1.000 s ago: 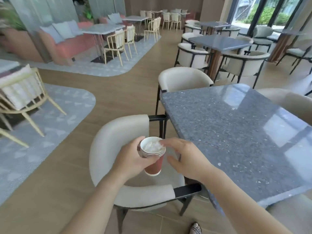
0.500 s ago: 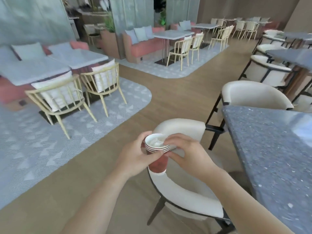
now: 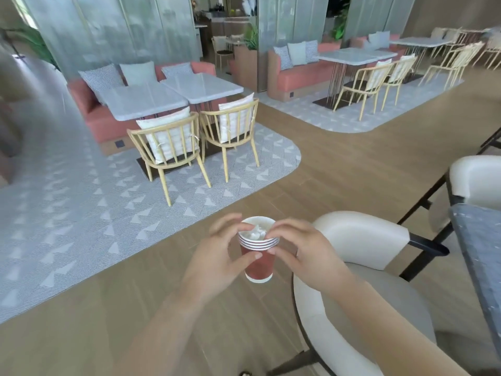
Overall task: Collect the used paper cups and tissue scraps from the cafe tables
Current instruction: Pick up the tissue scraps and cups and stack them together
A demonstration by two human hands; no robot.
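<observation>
Stack of red paper cups [image 3: 259, 264] with white rolled rims, nested one inside another and held upright in mid-air above the wood-plank floor [image 3: 339, 169], between the person's two bare hands. Crumpled white tissue scraps [image 3: 256, 232] lie inside the topmost cup.

Left hand [image 3: 217, 256]: fingers curled round the far side of the stack near the rims, thumb laid across the red wall, gripping the stack.

Right hand [image 3: 306, 251]: index finger bent over the top rim, thumb pressed against the stacked rims below, pinching the stack from the opposite side.

Cream upholstered armchair with a black frame [image 3: 360, 234]: just to the right of the hands, its seat under the right forearm. Grey speckled stone tabletop [image 3: 482, 253]: at the right edge of the view, beyond that armchair, well apart from the cups.

Background, left and centre: grey triangle-patterned carpet [image 3: 81, 207] bearing two pale wooden spindle-back chairs [image 3: 173, 142] with white cushions, drawn up to pale marble-topped tables [image 3: 151, 100]; behind these, a coral bench sofa [image 3: 103, 126] with patterned cushions. A similar seating group stands further off at the upper right.
</observation>
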